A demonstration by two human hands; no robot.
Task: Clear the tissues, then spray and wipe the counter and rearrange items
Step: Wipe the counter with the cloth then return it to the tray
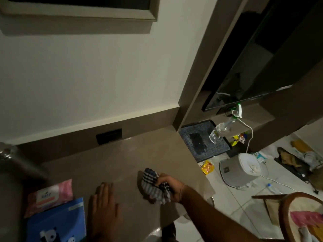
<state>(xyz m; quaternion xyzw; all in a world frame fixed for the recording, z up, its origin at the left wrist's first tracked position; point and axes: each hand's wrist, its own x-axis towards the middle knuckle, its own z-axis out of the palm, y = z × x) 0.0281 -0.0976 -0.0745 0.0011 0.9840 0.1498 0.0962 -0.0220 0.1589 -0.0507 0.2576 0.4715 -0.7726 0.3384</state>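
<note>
- The right hand (172, 186) reaches in from the lower right, forearm stretched diagonally over the edge of the brown surface (122, 154), with its fingers (163, 179) curled closed around a bunched cloth (153, 185).
- The cloth is checked and striped in dark blue, black and white; it is pressed against the surface near the right edge, most of it spilling out to the left of and below the gripping fingers.
- The left hand (103, 210) lies flat, palm down, on the surface to the left of the cloth, fingers spread open and pointing away from the person, holding nothing; it is apart from the cloth.
- Left of the left hand lies a pink and white wipes pack (50, 196); its label is too blurred to read.
- Overlapping the near edge of that pack is a blue pack (56, 222) printed with panda figures; no writing on it is legible.
- A clear spray bottle (222, 131) with a white and green trigger head stands tilted on a dark perforated tray (201, 137) in the alcove beyond the right end of the surface, well apart from both hands.
- On the tiled floor to the right sits a grey and white bin (239, 170) with white crumpled paper inside, and a yellow packet (207, 167) lies just beside it.
- A blurred metallic object (7, 152) shows at the far left edge; what it is I cannot tell.
</note>
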